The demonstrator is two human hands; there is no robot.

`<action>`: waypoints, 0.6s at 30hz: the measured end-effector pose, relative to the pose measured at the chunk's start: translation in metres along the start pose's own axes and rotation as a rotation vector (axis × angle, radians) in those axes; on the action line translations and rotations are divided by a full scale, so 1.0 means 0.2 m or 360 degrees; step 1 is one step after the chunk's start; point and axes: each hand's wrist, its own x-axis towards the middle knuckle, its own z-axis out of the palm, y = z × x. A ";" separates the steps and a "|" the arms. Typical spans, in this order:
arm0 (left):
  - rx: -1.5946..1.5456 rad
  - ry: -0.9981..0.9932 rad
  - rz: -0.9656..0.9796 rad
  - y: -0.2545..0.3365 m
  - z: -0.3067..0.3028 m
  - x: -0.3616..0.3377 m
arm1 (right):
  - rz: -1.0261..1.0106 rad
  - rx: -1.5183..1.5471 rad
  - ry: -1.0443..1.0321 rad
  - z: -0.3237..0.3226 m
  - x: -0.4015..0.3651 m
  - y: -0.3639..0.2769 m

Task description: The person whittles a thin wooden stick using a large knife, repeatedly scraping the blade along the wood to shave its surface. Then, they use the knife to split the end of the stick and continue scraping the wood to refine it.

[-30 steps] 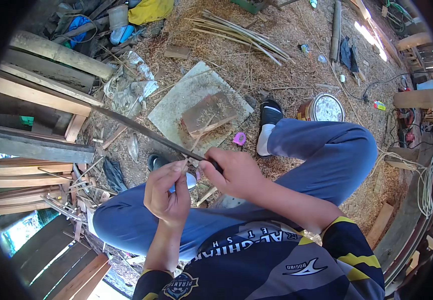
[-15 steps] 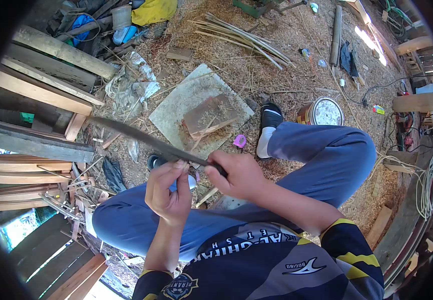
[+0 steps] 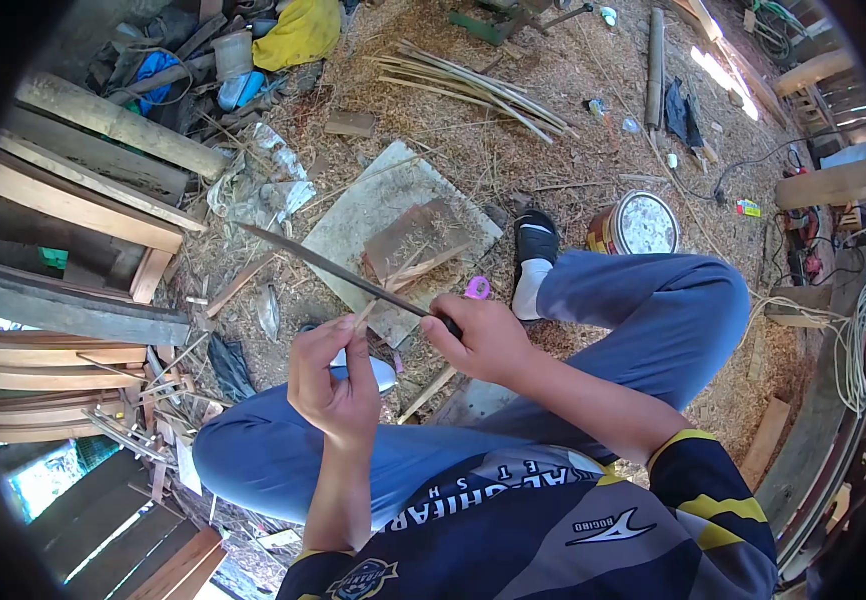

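My right hand (image 3: 485, 340) is closed around the dark handle of a machete (image 3: 318, 263), whose long blade slants up to the left. In my left hand (image 3: 335, 378), a thin bamboo strip (image 3: 366, 311) is pinched between thumb and fingertips. The strip points away from me and meets the blade near its handle end; its far part blends with pale slivers. Beyond the blade lies a brown wooden block (image 3: 413, 238) on a grey square board (image 3: 338, 225), with fine shavings on top. Just past my right hand is a pink tape measure (image 3: 477, 288) on the ground.
A bundle of bamboo strips (image 3: 483, 90) lies ahead on the shaving-covered floor. Near my right foot stands a round can (image 3: 645, 224). Stacked planks (image 3: 83, 205) line the left side. Coiled rope (image 3: 858, 350) hangs at right.
The machete has swung so its tip sits farther right and its blade is steeper. My right hand has shifted slightly right, and the strip by my left fingertips shows more clearly.
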 end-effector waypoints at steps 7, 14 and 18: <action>-0.0112 0.0210 -0.0183 -0.06 -0.01 0.04 | 0.0082 -0.0123 -0.0002 0.07 0.02 0.10; -0.0050 0.0193 -0.0148 -0.06 0.01 0.07 | 0.0128 -0.0045 0.0013 0.04 0.02 0.13; -0.0066 0.0178 -0.0131 -0.05 0.01 0.07 | 0.0107 -0.0022 0.0031 0.05 0.00 0.18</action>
